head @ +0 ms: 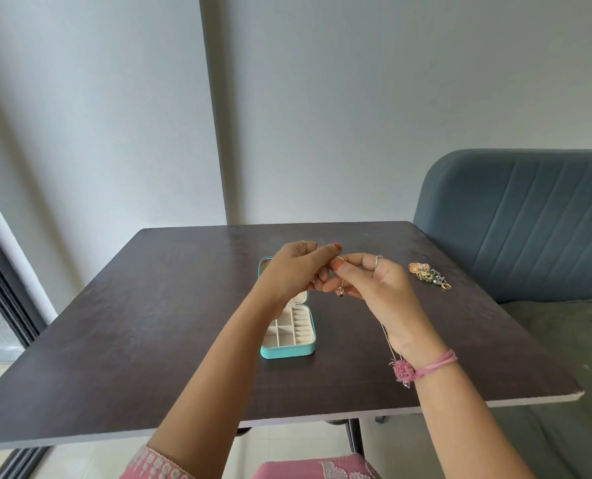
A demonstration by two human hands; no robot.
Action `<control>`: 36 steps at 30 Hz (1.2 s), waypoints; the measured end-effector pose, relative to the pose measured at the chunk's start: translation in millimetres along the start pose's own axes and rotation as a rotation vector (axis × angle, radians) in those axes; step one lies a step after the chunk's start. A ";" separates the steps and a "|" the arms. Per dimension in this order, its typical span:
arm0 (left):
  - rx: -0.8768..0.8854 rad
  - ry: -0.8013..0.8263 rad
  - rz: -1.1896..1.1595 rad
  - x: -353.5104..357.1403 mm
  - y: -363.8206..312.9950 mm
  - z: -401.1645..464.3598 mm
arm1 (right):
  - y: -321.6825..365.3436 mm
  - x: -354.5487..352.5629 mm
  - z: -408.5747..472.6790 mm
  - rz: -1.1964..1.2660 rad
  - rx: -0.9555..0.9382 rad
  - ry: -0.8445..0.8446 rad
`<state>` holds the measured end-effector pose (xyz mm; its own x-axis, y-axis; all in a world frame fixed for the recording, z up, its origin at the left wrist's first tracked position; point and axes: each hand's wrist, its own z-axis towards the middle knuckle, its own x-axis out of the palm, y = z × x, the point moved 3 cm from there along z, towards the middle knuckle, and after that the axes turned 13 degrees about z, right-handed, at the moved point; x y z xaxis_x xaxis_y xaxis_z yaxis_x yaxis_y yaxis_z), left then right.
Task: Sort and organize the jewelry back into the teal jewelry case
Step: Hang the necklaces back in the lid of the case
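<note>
1. My left hand (296,267) is raised above the worktop (170,305), over the far half of the teal jewelry case (289,335). Its fingers are curled toward my right hand, pinching small jewelry between the fingertips.
2. My right hand (374,285) meets the left at the fingertips. Thumb and forefinger pinch a thin ring (338,259); a small pendant (341,292) with a dark stone hangs just below the fingers.
3. A fine silver chain (389,340) trails from my right hand toward 6 o'clock, past the wrist. Whether chain and pendant are one piece, I cannot tell.
4. The teal jewelry case sits open near the worktop's middle. Its lid stands at 12 o'clock, largely hidden behind my left hand. The tray at 6 o'clock shows cream compartments and ring rolls; whether any holds an item, I cannot tell.
5. A cluster of mixed jewelry (429,275) lies on the worktop at 3 o'clock of my hands, well apart from the case, near the right edge.
6. I wear a pink thread bracelet (429,366) on the right wrist and rings on both hands.
7. A blue-grey sofa (529,223) stands beside the worktop at 3 o'clock. A grey wall (322,98) lies at 12 o'clock.
</note>
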<state>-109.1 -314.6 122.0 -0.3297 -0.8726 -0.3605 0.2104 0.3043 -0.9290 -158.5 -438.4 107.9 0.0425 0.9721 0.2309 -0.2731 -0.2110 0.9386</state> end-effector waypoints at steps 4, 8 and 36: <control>0.030 -0.035 0.101 -2.0 0.1 -1.1 | -2.7 0.2 -2.6 0.054 0.001 -0.068; 0.010 0.026 0.063 -0.7 -1.8 -4.9 | -4.4 -3.4 -3.0 0.058 -0.009 -0.109; -0.079 0.329 -0.572 4.5 -3.3 -12.8 | 6.5 -9.0 8.2 0.020 0.069 0.020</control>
<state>-123.0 -314.6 122.4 -0.6358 -0.7466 0.1960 -0.1452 -0.1338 -0.9803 -152.7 -449.4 114.0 0.0183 0.9693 0.2453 -0.2065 -0.2364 0.9495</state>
